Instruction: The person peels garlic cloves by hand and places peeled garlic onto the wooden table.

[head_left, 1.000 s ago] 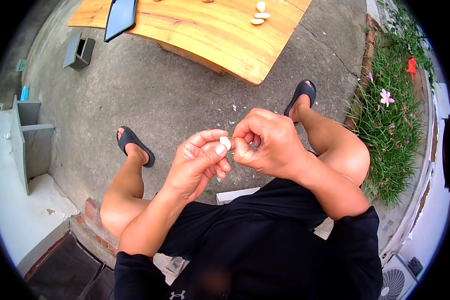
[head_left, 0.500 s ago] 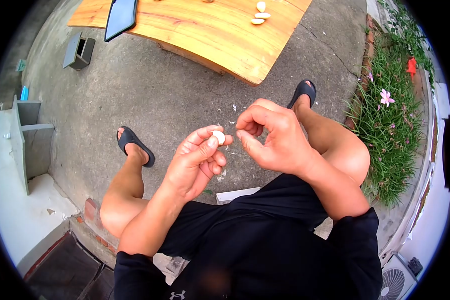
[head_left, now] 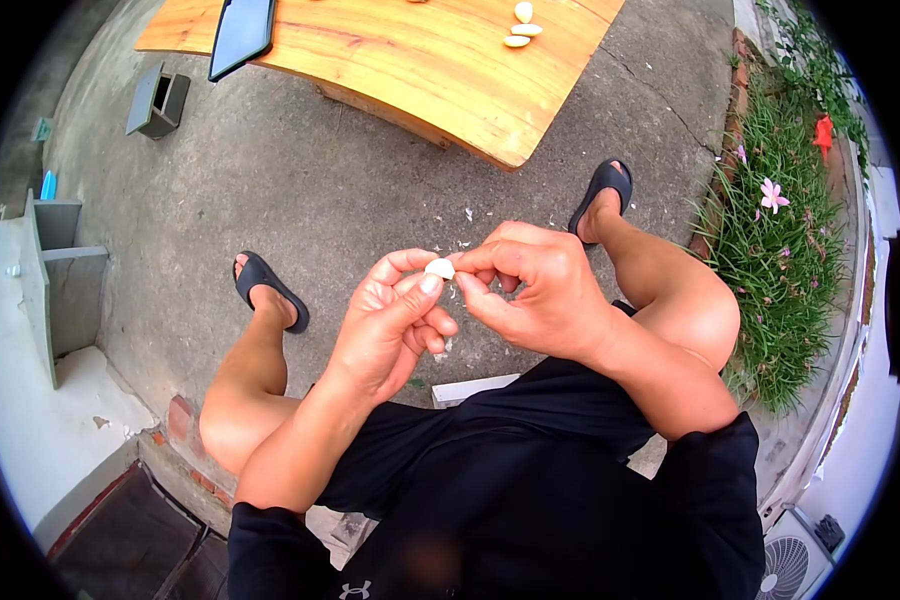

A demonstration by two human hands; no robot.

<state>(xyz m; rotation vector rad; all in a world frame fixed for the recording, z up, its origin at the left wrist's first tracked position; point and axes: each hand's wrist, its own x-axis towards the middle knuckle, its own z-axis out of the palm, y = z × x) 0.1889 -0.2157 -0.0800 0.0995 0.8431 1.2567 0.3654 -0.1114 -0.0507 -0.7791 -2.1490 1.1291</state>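
Note:
Between the thumb and index finger of my left hand is a small white garlic clove, its other fingers curled below. My right hand pinches at the clove's right end with thumb and index finger. Whether a strip of skin lies between those fingertips is too small to tell. Three pale garlic cloves lie close together near the right end of the wooden table. Small white flakes are scattered over the ground beneath my hands.
A dark tablet rests at the table's left, overhanging its edge. A grey box stands on the concrete at left. Grass with pink flowers borders the right side. A fan unit sits at lower right.
My right hand has moved left and slightly down, from apart to touching the garlic clove. In my left hand the clove now shows a different side; that hand has barely moved.

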